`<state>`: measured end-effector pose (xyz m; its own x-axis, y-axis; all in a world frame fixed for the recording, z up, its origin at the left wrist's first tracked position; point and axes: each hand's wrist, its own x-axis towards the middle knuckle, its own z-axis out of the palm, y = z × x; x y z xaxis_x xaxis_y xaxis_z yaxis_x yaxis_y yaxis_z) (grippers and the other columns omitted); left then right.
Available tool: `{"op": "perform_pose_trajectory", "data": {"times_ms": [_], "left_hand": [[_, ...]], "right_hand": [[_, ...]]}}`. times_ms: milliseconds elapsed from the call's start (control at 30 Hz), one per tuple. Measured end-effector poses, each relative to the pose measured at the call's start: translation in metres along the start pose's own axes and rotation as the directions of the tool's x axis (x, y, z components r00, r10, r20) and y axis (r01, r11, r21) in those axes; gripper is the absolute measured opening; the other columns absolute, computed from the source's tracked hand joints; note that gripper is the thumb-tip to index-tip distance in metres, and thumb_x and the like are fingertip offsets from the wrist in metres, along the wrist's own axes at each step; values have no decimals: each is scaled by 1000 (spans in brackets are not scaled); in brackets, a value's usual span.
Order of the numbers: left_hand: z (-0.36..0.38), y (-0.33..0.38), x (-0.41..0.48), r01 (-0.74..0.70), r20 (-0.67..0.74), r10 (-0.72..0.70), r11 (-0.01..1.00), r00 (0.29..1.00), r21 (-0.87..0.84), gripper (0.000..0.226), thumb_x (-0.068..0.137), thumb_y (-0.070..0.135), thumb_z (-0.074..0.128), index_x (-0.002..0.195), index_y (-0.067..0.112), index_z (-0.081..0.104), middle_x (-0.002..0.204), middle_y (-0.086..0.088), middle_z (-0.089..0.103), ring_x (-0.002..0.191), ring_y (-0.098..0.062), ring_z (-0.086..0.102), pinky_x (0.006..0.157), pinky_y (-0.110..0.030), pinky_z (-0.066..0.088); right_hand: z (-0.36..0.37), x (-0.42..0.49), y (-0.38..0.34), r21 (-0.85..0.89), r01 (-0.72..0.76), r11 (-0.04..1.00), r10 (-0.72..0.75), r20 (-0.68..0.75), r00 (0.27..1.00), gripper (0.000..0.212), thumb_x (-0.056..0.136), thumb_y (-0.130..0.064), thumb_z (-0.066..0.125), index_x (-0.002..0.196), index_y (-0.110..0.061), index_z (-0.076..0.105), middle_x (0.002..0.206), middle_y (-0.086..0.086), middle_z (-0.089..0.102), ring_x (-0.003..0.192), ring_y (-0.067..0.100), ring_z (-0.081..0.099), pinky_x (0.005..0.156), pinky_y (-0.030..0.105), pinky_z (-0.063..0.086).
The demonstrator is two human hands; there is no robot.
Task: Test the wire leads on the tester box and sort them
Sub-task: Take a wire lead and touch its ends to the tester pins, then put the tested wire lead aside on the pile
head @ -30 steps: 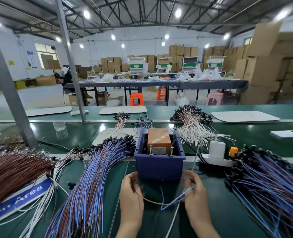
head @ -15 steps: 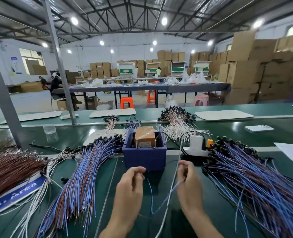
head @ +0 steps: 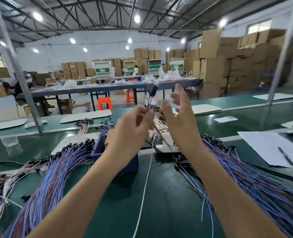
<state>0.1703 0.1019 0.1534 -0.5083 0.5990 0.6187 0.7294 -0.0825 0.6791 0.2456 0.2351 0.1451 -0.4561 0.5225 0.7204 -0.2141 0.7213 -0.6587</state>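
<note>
Your hands rose above the tester box (head: 97, 148): left hand (head: 133, 124) pinches one wire lead (head: 153, 91), right hand (head: 178, 121) is open. A loose pinch could drop it among the blue wires (head: 245, 177).

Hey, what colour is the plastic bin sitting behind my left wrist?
Dark blue. The plastic bin shows best in the head view.

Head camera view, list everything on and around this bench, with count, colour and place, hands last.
tester box: one, blue, bench centre.
left wire bundle: one, blue and brown, left of box.
right wire bundle: one, blue and brown, right of box.
phone: one, white, far right belt.
paper: one sheet, white, right edge; dark pen on it.
stools: two, orange, beyond the bench.
wire lead: one, dark plug, raised.
left hand: pinches the wire lead.
right hand: empty, fingers spread.
</note>
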Motion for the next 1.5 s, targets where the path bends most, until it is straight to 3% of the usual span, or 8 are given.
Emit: {"op": "perform_pose_trajectory", "data": {"times_ms": [133,367,600,700,800,900,1167,1500], "left_hand": [[25,7,25,87,-89,-108,972,990,-217,16,105,29,52,103,18,64,80,8,73,57,-8,63,53,-22,52],[97,-17,54,195,-131,-267,894,955,-404,19,104,25,53,94,15,65,69,11,70,51,-6,57,46,-21,45],[177,-44,64,378,30,-410,807,911,-453,20,103,27,55,93,15,67,68,13,70,50,-2,58,47,-20,47],[203,-55,67,592,249,-540,693,804,-411,17,105,20,53,97,11,64,83,3,74,54,-5,63,49,-22,51],[210,-64,63,759,454,-612,568,648,-317,19,105,9,48,118,-2,55,106,-11,70,70,-15,70,58,-25,58],[201,-78,53,748,438,-611,594,659,-297,29,105,9,47,133,5,46,114,-11,68,76,-17,70,64,-28,61],[133,-121,-6,699,355,-605,650,713,-296,19,105,9,47,116,16,61,83,-2,74,64,-13,67,57,-27,54],[-5,-179,-71,723,237,-686,678,687,-134,22,106,9,44,111,13,66,85,-6,71,65,-17,64,53,-28,50]], "right_hand": [[-26,-16,19,19,-54,998,45,328,944,26,107,-45,39,113,-37,63,88,-14,72,79,-1,66,68,13,46],[-92,-28,68,-434,-41,900,108,131,986,31,105,-45,40,109,-30,67,52,-14,54,46,4,49,45,19,30],[-129,-39,107,-715,-114,689,182,18,983,13,105,-44,42,100,-32,47,67,-10,63,57,13,56,47,29,40],[-135,-47,129,-800,-177,574,282,-10,959,14,106,-42,42,97,-32,44,75,-7,65,60,17,54,48,30,34],[-138,-56,148,-859,-236,455,435,-17,900,18,106,-43,39,105,-30,51,102,-5,66,83,18,55,65,33,42],[-132,-64,156,-922,-194,334,478,-11,878,31,105,-46,35,126,-31,52,125,-4,58,111,18,53,87,33,44],[-48,-65,129,-716,-68,695,93,-4,996,21,96,-27,54,113,-25,66,103,-6,68,93,18,62,82,37,51],[126,-109,113,-336,-96,937,197,281,939,20,101,-27,50,117,-31,62,109,-9,71,98,14,66,81,32,49]]}}
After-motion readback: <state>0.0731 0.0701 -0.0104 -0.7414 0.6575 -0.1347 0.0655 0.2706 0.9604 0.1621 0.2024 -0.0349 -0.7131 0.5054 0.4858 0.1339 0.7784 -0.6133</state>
